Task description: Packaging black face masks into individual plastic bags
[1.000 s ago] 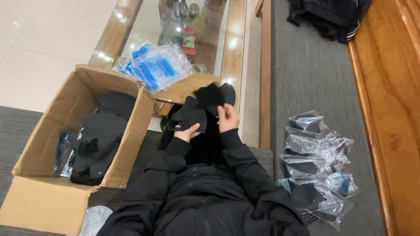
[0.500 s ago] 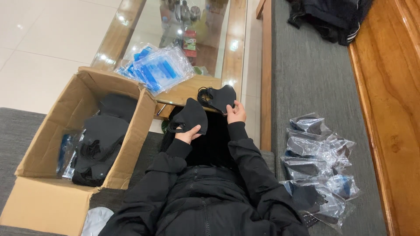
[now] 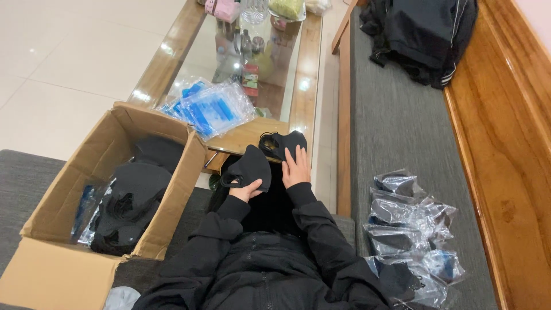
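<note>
My left hand (image 3: pixel 245 189) grips a black face mask (image 3: pixel 251 166) by its lower edge, held over my lap. My right hand (image 3: pixel 297 166) rests flat with fingers together against a second black face mask (image 3: pixel 281 143) with ear loops, lying at the near edge of the glass coffee table (image 3: pixel 298 109). Both arms wear black sleeves. The two masks sit side by side, almost touching.
An open cardboard box (image 3: pixel 51 229) at my left holds several black masks. A pile of blue-and-clear plastic bags (image 3: pixel 206 109) lies on the table. Clear bags with masks (image 3: pixel 407 229) lie on the grey bench at my right. A black jacket (image 3: pixel 425 34) lies farther along the bench.
My right hand has lowered the second mask from the air down onto the table edge. My left hand with its mask stays about where it was.
</note>
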